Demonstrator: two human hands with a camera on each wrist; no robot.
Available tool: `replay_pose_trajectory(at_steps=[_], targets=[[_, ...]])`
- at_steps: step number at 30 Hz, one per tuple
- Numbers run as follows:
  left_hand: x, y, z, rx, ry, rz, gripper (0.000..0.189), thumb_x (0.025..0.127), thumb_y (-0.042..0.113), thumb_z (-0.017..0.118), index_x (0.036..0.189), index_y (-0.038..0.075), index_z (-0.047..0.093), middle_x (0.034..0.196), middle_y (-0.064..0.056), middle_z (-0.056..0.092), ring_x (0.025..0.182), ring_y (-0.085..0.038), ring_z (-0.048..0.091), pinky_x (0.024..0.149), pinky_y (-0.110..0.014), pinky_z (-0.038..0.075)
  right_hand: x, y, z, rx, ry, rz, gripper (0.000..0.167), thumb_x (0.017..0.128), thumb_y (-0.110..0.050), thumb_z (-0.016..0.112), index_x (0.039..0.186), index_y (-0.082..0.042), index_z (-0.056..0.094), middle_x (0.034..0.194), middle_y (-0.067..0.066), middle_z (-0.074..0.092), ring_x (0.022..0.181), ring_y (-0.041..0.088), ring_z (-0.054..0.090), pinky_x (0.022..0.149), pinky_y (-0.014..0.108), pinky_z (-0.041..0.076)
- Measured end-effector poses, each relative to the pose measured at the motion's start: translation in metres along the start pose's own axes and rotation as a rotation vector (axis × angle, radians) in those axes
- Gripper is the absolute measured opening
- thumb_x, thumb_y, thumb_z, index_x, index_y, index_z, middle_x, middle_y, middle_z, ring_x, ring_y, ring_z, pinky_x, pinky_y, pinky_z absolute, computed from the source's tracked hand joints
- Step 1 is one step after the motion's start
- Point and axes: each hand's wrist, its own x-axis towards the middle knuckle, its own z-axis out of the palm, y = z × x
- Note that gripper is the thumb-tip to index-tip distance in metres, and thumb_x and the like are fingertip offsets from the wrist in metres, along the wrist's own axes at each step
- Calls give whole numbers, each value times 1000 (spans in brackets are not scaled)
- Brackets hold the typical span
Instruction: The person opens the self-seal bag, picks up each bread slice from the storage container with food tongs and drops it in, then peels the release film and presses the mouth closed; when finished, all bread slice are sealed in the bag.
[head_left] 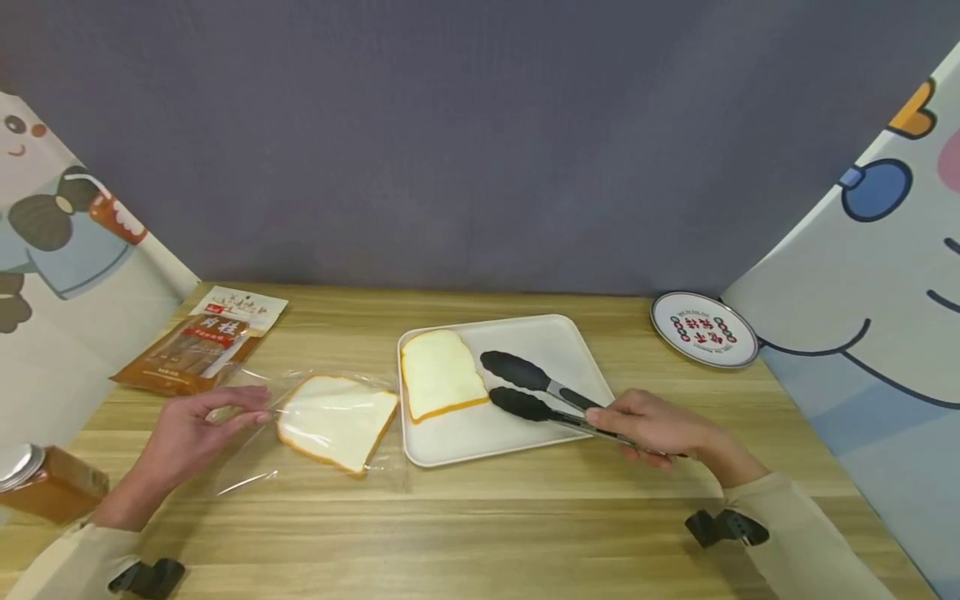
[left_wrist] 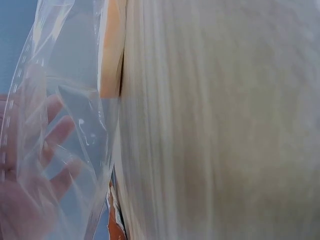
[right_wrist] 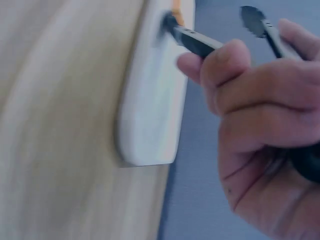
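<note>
At the left, my left hand point(head_left: 198, 433) pinches the edge of a clear plastic bag point(head_left: 251, 454) between thumb and fingertips. Inside the bag lies a slice of bread point(head_left: 337, 421); its crust shows in the left wrist view, where the fingers are seen through the film. My right hand point(head_left: 652, 425) grips black-tipped tongs point(head_left: 555, 387), fingers curled round the handles in the right wrist view. The tongs' tips stand apart over a white tray point(head_left: 450, 450), close to the right edge of a second slice of bread point(head_left: 442, 375) lying on the tray.
A brown and white packet point(head_left: 206, 333) lies at the back left. Near the left edge is a jar point(head_left: 56, 483) of orange-brown contents with a metal lid. A round plate point(head_left: 705, 329) with red lettering rests at the back right. Grey and printed panels border the wooden table point(head_left: 480, 542).
</note>
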Motion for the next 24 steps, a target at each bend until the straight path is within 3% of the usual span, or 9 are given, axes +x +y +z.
replay_pose_trajectory(at_steps=[5,11,19,24], targets=[[0,1,1,-9,2,0,36,56,-15,82,79,12,73,88,-14,71,92,6,61,80,-8,44,0,-13,-6,13,-27,70,63,100,-41,44,59,7,43,42,1,45,25,9,33,26,22,26],[2,1,2,-22,-1,16,36,55,-17,81,78,9,73,88,-15,70,93,5,61,81,-9,44,2,-21,-1,-10,13,112,59,98,-44,48,57,-2,43,40,0,42,26,10,31,27,22,25],[-1,-3,2,-31,2,19,38,54,-18,81,78,10,73,89,-11,71,93,4,61,79,-8,45,7,-26,11,-132,72,38,59,97,-43,50,62,4,52,43,-4,43,27,9,34,28,24,31],[-1,-3,1,-6,8,20,41,50,-20,81,77,11,73,88,-13,71,94,6,60,79,-8,44,7,-22,14,-157,95,40,53,97,-45,49,67,-3,57,46,-3,45,28,9,35,29,28,35]])
